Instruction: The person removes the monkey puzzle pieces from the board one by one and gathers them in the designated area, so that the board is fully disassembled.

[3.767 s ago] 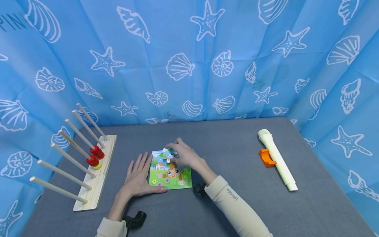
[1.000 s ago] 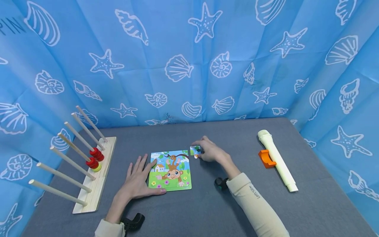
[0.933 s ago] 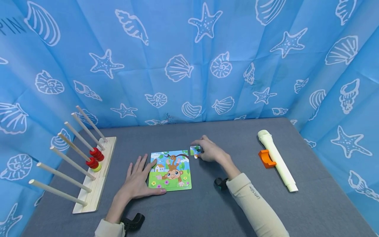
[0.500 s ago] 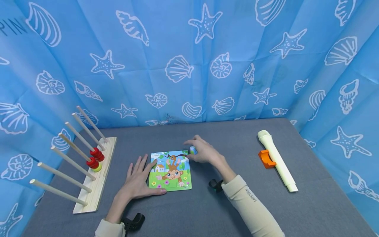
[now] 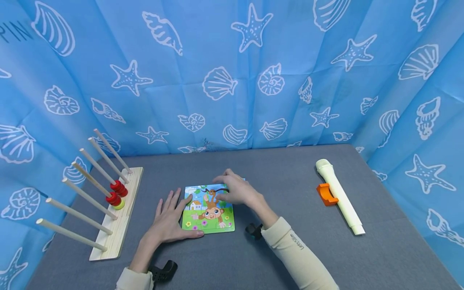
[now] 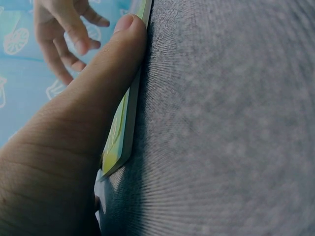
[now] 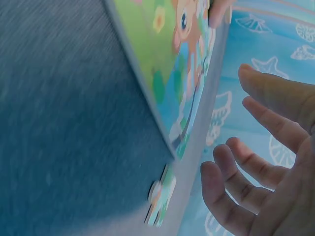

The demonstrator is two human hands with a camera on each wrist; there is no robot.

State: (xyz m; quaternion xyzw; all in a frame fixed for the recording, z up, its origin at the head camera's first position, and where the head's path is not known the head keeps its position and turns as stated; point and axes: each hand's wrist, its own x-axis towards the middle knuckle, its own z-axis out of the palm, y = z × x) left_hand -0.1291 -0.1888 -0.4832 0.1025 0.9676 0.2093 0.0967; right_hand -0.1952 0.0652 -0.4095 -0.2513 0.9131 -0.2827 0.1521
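Note:
A square jigsaw puzzle [image 5: 207,219] with a cartoon monkey lies flat on the table. My left hand [image 5: 166,225] rests at its left side, fingers spread, index fingertip on the upper left part and thumb along the bottom edge. Above the puzzle's upper right corner hovers my right hand [image 5: 237,191], its fingers loosely bent and nothing between them; the right wrist view shows a gap between fingertips and board. One loose puzzle piece [image 7: 161,196] lies on the table just beyond that corner; in the head view the right hand hides nearly all of it.
To the left stands a wooden peg rack [image 5: 121,225] with upright rods; red rings [image 5: 119,188] and a yellow ring [image 5: 119,204] sit on two of them. At right lie a cream toy microphone [image 5: 340,197] and an orange clip-shaped piece [image 5: 326,194]. A blue shell-patterned curtain [image 5: 232,80] hangs behind.
Earlier my right hand held the loose piece over the puzzle, then set it on the table to the right. Since then it has moved back left over the puzzle without it. Left hand stays put.

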